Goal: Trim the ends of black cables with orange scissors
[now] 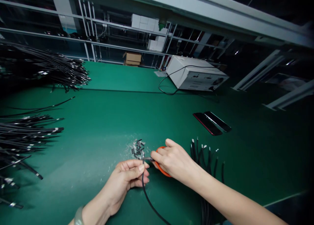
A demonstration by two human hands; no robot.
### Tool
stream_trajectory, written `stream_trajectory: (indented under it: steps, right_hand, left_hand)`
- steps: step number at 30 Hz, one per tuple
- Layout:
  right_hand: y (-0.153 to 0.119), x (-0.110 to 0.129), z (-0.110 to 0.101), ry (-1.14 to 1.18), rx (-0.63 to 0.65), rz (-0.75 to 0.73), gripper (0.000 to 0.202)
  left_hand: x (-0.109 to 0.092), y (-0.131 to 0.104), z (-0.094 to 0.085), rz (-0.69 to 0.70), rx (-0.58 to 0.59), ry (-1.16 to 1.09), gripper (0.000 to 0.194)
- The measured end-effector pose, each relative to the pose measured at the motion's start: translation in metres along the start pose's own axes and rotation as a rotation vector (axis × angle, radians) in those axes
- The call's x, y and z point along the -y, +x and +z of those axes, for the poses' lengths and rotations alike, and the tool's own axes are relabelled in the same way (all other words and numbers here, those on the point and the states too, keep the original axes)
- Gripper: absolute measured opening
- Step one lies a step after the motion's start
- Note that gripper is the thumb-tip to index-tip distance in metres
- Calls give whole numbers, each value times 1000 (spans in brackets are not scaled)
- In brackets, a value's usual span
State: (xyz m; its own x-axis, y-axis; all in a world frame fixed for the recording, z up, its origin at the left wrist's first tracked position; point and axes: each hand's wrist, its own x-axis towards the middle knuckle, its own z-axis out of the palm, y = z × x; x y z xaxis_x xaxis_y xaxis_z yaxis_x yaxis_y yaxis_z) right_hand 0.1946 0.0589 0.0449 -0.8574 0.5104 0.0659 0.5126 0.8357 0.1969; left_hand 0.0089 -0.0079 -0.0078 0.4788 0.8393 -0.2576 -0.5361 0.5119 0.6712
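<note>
Pinched between the thumb and fingers of my left hand (131, 176) is a black cable (148, 196), its tip pointing up and its length curving down toward the bottom edge. Orange-handled scissors (162, 171) are gripped in my right hand (173, 158), fingers through the loops. Their blades reach left to the cable just above my left fingertips; whether they touch it I cannot tell. Just beyond the cable tip lies a small pile of short black offcuts (137, 148), with whitish fibre scraps scattered around it.
Bundles of black cables (31, 130) lie on the left, another large bundle (61, 68) behind. More cable ends (208, 156) stick up beside my right forearm. Two phones (212, 123) lie on the green table (110, 110). A white metal box (196, 74) with a cord stands farther back.
</note>
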Motion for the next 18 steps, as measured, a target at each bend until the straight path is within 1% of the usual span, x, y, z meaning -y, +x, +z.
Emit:
stream_trajectory:
  steps: [2, 3, 4, 6, 8, 10, 11, 13, 14, 16, 18]
  right_hand:
    - [0, -1, 0, 25, -8, 5, 15]
    - [0, -2, 0, 72, -5, 30, 19]
    - [1, -1, 0, 141, 5, 77, 22]
    - [2, 2, -3, 333, 15, 243, 25]
    - [3, 9, -8, 624, 41, 439, 23]
    - [5, 19, -14, 1011, 62, 579, 26]
    - [6, 25, -17, 1198, 56, 620, 26]
    - [9, 35, -22, 1427, 23, 653, 23]
    - [9, 39, -24, 1483, 9, 656, 21]
    - [7, 44, -30, 1516, -4, 663, 20]
    - [-1, 43, -37, 1427, -62, 723, 22]
  left_hand:
    - [0, 0, 1, -2, 9, 3, 37]
    - [0, -1, 1, -2, 12, -3, 36]
    - [-1, -1, 1, -1, 15, -12, 35]
    - [-2, -1, 2, 6, 26, -27, 33]
    - [-3, -1, 2, 21, 32, -36, 32]
    - [-3, -1, 2, 34, 26, -40, 32]
    - [-4, -1, 2, 34, 19, -42, 33]
    - [-4, -2, 3, 8, 16, -33, 36]
    - [-4, -2, 3, -13, 23, -20, 39]
    - [-3, -3, 5, -56, 43, 29, 44]
    - [-2, -4, 6, -66, 39, 98, 49]
